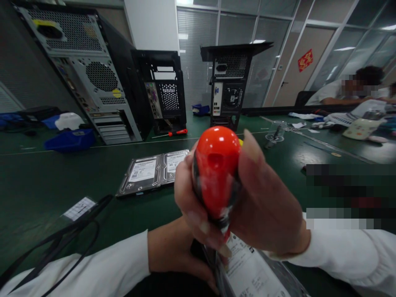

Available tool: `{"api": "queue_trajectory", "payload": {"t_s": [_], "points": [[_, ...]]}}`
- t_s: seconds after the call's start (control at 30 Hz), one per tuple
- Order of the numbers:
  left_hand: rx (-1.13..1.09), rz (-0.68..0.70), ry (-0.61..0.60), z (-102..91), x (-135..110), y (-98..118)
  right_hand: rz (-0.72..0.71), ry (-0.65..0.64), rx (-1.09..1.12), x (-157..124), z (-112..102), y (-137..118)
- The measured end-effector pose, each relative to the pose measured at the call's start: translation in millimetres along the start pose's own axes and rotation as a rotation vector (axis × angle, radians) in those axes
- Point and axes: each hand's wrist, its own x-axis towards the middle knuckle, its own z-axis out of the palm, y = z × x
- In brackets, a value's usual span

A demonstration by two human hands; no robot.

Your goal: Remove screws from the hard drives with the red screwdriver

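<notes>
My right hand (266,206) is closed round the red and black handle of a screwdriver (218,152), its butt end toward me. The shaft and tip are hidden behind my fingers. Below it, a hard drive (253,272) with a white label is tilted on its edge near the bottom of the view. My left hand (185,251) grips that drive from the left; some of its fingers are covered by my right hand. Two more hard drives (142,170) lie side by side on the table, just beyond my hands.
A large computer case (102,78) stands at the back left, with two smaller frames (168,90) (230,86) beside it. Another screwdriver (177,132), a blue tray (69,140), black cables (74,231) and a label card (79,208) lie about. Someone sits at the far right.
</notes>
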Motion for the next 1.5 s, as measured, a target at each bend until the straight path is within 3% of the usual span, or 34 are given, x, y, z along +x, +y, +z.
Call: {"api": "queue_trajectory", "payload": {"t_s": [0.3,0.43,0.63,0.8,1.03,1.27,1.5], "points": [[-0.075,-0.077,-0.021,1.5,-2,-5,-0.013,-0.097,-0.074,5,-4,-7],[-0.081,-0.054,-0.063,1.1,-3,-9,-0.003,-0.035,-0.065,2,0,-5],[0.054,-0.007,-0.023,0.0,-3,-7,0.057,0.059,0.032,2,3,-4],[0.059,-0.017,-0.04,-1.4,-1,-2,0.032,0.047,0.066,4,2,-6],[0.028,-0.066,0.015,4.1,-3,5,-0.053,-0.109,0.046,8,-6,-1],[0.112,-0.04,-0.051,-0.7,-2,2,-0.001,0.025,0.087,8,1,-7],[0.215,0.016,-0.027,-2.6,0,7,-0.084,-0.032,0.139,12,-9,-1]]}}
